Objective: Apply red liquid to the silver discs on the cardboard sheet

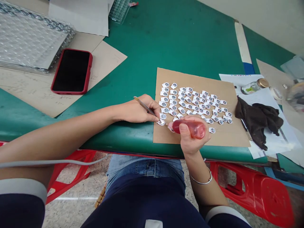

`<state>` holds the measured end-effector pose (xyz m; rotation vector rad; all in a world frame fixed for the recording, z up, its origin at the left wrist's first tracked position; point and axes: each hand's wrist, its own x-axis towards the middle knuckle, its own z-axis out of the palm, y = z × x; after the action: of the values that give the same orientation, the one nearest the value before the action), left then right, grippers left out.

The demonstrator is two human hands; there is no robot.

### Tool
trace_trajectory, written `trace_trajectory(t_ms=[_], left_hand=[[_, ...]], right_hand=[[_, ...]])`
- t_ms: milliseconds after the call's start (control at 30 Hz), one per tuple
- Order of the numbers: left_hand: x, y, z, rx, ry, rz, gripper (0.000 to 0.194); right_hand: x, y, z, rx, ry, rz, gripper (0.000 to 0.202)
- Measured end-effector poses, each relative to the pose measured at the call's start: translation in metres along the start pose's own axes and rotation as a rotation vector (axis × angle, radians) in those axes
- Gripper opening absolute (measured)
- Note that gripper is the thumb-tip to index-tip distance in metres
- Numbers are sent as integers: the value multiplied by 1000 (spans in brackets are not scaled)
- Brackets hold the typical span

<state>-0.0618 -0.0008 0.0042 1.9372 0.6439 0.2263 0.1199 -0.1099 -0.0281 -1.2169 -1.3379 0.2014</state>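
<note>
A brown cardboard sheet [228,136] lies on the green table, carrying several rows of small white tags with round dark prints [173,97]. My left hand [142,109] rests at the sheet's left edge, closed on a pair of tweezers [144,106] whose tips point down at one tag [161,122]. In my right hand [193,142] is a squeeze bottle of red liquid [190,127], tilted on its side. Its nozzle points left, close to that same tag. Whether nozzle and tag touch I cannot tell. My right fingers and the bottle cover some tags.
Left of me are a phone in a red case [72,71], paper sheets and clear plastic trays [28,34]. To the right lie a dark cloth [258,118], printed papers [277,107] and a small jar [254,86]. Red stools [266,196] stand below the table edge.
</note>
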Motion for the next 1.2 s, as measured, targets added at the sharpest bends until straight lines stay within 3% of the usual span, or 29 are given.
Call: trace_trajectory(t_ms=[1200], left_hand=[[1, 0, -1, -38, -5, -7, 9]], right_hand=[[0, 1, 0, -55, -37, -59, 21]])
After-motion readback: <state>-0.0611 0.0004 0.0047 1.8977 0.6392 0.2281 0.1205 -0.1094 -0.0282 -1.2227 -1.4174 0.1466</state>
